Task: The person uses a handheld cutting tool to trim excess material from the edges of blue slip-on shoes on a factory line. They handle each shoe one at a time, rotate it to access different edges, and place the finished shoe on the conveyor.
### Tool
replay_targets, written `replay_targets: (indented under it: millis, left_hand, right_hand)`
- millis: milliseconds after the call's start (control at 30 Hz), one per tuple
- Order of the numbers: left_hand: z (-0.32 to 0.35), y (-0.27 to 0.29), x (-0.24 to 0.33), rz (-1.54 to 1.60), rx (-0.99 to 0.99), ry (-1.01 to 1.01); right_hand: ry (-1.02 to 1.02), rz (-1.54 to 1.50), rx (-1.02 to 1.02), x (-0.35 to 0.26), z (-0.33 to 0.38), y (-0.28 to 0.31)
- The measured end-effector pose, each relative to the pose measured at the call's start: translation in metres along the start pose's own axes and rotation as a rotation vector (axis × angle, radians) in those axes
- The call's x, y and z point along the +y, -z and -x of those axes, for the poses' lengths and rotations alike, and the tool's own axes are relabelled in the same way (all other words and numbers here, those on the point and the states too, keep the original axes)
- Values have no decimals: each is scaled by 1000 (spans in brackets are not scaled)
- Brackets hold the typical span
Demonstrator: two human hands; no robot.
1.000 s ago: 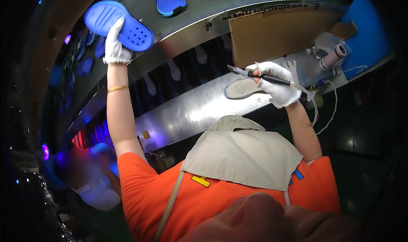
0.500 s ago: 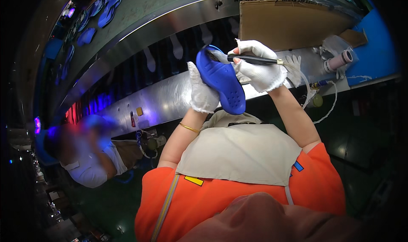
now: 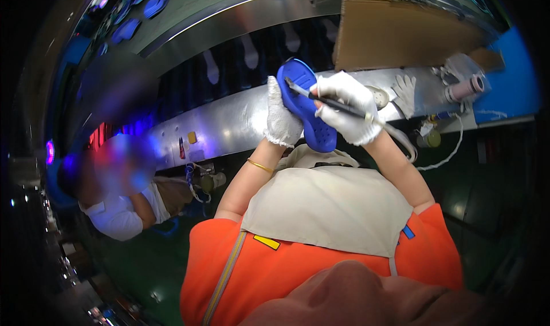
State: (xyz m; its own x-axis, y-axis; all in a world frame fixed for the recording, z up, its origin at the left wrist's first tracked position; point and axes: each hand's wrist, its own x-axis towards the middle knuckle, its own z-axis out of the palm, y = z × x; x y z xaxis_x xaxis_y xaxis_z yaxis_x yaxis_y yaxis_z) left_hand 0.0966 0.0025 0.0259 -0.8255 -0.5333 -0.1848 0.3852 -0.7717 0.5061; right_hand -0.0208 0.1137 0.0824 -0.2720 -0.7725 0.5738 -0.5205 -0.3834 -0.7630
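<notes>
A blue shoe sole [image 3: 319,132], with ridges toward its far end and small holes at its near end, stands tilted in front of my chest. My left hand [image 3: 282,119], in a white knit glove, grips it along its left edge. My right hand [image 3: 346,109], gloved the same way, is closed around the dark handle of a brush [image 3: 335,104]. The brush's tip touches or nearly touches the sole's inner face near the far end. A pale tube [image 3: 401,140] trails from the handle's back end.
Beyond my hands runs a metal bench [image 3: 243,123], with a cardboard sheet [image 3: 401,37] standing behind. At right lie a spare white glove [image 3: 405,94] and a pinkish cylinder [image 3: 464,89]. A co-worker [image 3: 120,211] sits at left. Blue soles [image 3: 127,30] lie on the far-left belt.
The sole has turned so its ridged inner face shows more. The brush has moved from above its far end down along the left side, and my right hand has come lower.
</notes>
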Motion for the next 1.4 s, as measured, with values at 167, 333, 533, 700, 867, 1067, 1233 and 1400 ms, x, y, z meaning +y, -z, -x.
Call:
replay_targets:
  millis: [167,333,533,700,867,1067,1233,1400]
  left_hand:
    - [0,3,14,34,11,142]
    - [1,2,27,98,-105,277]
    - [10,30,11,84,-149,244]
    - [29,16,0,-217,-102,222]
    - [14,-2,11,-244,26,47]
    - [-17,5,10,58,-204,-29]
    - [-25,2,17,255,-361,-112]
    - [-31,-1,27,200,-386,-140]
  right_hand:
    - [-187,-117,-46,8,20,-2]
    - [30,94,1,8,23,-9]
    - [-445,-290,-50,27,42,2]
    - [-262,-249,35,47,57,3]
    - [-290,-359,-67,22,33,3]
    - [-82,-211,22,18,17,-11]
    - [-383,-615,-71,7,15,-10]
    - [-267,-408,2,8,11,-15]
